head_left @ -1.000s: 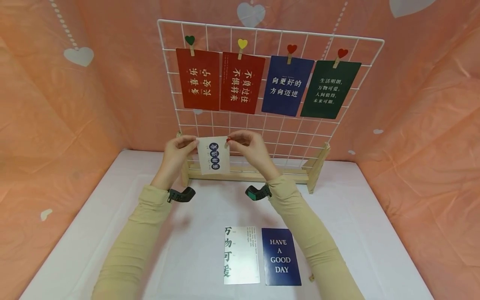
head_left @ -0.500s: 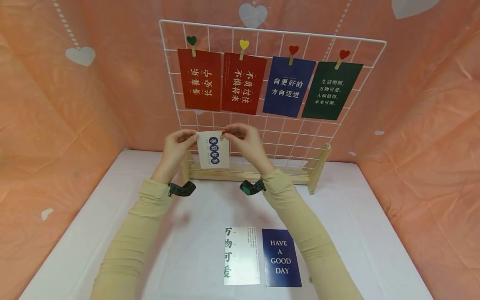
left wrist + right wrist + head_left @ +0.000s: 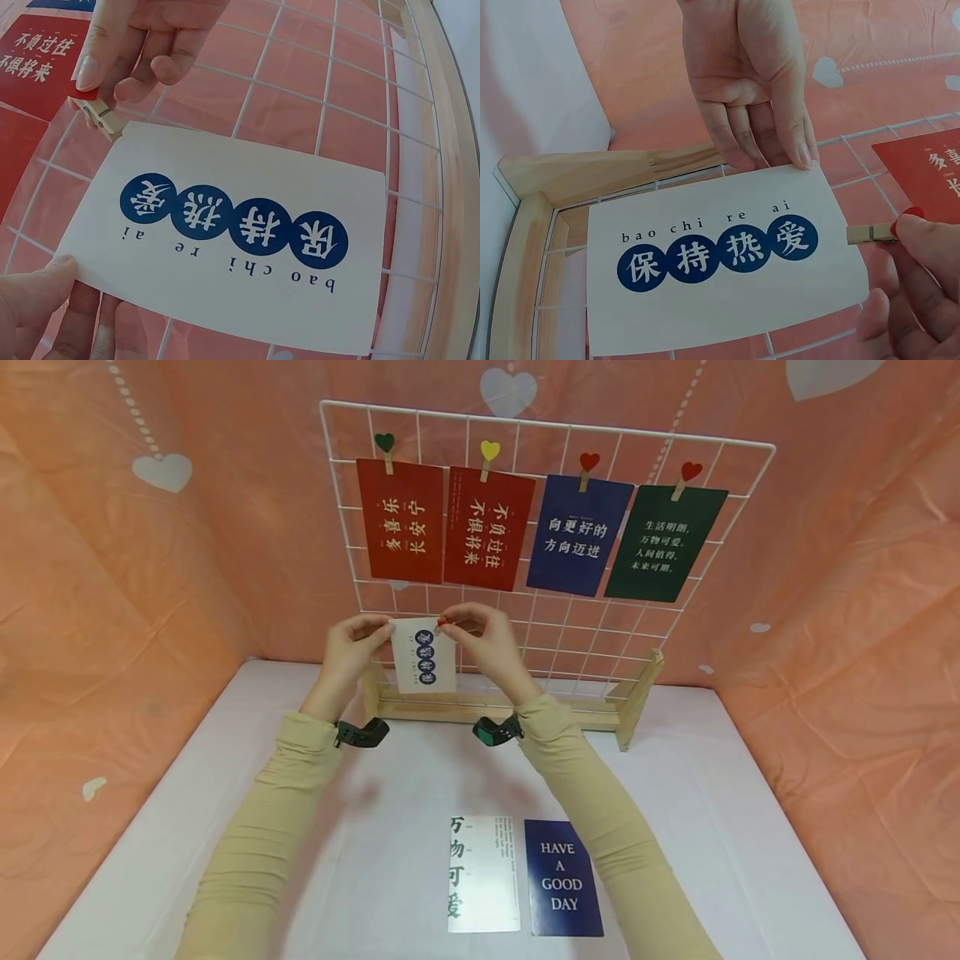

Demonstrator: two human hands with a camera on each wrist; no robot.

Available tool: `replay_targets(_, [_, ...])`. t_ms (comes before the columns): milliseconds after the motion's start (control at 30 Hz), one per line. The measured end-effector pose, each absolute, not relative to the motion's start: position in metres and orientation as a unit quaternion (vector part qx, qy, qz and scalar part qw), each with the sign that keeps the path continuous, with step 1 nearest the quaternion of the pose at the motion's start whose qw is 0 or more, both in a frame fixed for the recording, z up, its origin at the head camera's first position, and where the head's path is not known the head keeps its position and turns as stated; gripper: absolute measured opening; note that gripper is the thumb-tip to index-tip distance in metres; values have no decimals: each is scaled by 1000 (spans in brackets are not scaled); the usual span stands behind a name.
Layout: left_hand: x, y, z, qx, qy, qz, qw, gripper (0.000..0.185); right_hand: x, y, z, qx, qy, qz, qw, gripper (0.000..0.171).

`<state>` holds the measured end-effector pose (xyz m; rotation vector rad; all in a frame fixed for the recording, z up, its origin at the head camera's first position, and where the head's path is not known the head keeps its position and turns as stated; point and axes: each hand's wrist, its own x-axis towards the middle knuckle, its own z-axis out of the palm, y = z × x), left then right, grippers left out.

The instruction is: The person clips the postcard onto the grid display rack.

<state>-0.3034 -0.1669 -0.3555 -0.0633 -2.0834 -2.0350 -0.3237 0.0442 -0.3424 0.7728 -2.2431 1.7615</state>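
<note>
I am holding a white card (image 3: 424, 654) against the lower left part of the wire grid (image 3: 551, 635), just above its wooden base (image 3: 495, 706), below the row of 4 cards (image 3: 536, 531) already hanging from heart-topped pegs. My left hand (image 3: 347, 652) is pinching the card's left top corner, thumb in front and fingers behind it, keeping it flat to the wires. My right hand (image 3: 480, 639) is curled round a small wooden peg (image 3: 871, 234) with a red top, thumb and forefinger squeezing its tail, and the peg's mouth is touching the card's top edge near the right corner. I judge this to be the clipping step: the card is in place but the right wrist view does not let me say whether the peg is already biting both card and wire. The next move, as I read it, calls for the peg's mouth to be slid over the card edge and a horizontal wire together, then my squeeze eased while my left hand is keeping the card level. 2 more cards are lying near the front edge of the table (image 3: 225, 793), a white one (image 3: 483, 872) and a blue one (image 3: 562, 877), side by side.
</note>
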Motion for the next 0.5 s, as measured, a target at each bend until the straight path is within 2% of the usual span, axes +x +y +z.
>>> replay_targets(500, [-311, -166, -359, -10, -709, -694, 125, 23, -330, 31, -344, 257, -766, 575, 127, 17])
